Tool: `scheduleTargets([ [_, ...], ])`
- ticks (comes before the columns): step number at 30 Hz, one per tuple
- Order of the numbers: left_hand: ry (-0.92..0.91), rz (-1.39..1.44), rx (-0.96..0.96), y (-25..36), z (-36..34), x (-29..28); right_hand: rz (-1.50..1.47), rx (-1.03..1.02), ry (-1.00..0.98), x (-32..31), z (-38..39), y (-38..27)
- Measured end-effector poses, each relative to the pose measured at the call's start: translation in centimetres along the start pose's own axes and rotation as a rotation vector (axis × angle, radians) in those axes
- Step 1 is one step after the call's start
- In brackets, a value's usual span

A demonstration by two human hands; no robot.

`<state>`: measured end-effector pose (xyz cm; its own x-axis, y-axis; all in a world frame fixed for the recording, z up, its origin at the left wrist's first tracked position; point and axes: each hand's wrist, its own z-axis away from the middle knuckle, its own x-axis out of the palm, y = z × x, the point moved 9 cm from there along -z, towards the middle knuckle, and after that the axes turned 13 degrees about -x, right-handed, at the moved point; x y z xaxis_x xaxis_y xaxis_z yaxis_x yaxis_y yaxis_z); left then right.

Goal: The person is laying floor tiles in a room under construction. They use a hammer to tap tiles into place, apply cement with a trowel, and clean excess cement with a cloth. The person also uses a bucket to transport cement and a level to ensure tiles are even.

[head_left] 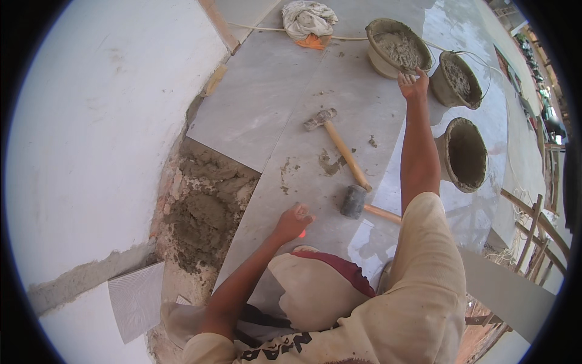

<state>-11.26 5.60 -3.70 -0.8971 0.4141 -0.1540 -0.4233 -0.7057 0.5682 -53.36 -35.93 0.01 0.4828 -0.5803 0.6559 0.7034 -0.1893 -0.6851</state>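
My right arm is stretched far forward. My right hand (413,84) grips the near rim of a bucket (381,59) filled with wet grey mortar (402,48). Close to my knee, my left hand (294,223) is closed over the grey tiles; a small red-orange bit shows beside it, and what it holds, if anything, is hidden. Between my arms lie a hammer (344,148) with a wooden handle and a black rubber mallet (353,202). To the left of the tiles, a bare patch of spread mortar (209,218) runs along the wall.
Right of my reaching hand stand a smaller bucket of mortar (459,79) and a third bucket (465,155) with a dirty inside. A white sack (308,19) lies on the far tiles (242,103). The white wall (103,121) borders the left; a loose tile (136,300) leans there.
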Motion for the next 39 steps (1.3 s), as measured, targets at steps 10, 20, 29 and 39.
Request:
scheduleTargets([
  [10, 0.355, 0.084, 0.122, -1.2, 0.8, -9.5, 0.105, -0.021, -0.085, -8.4, 16.2, 2.7],
  [20, 0.325, -0.253, 0.157, 0.7, 3.4, -13.6, 0.989, -0.052, -0.093, -17.1, 26.5, -7.4],
  [29, 0.403, -0.212, 0.045, -5.7, 14.0, -26.2, 0.914, -0.391, -0.242, -9.8, 23.9, -10.9],
  [39, 0.420, 0.146, -0.203, -25.5, 27.0, -26.5, 1.000, -0.274, -0.334, 6.3, 37.7, -8.4],
])
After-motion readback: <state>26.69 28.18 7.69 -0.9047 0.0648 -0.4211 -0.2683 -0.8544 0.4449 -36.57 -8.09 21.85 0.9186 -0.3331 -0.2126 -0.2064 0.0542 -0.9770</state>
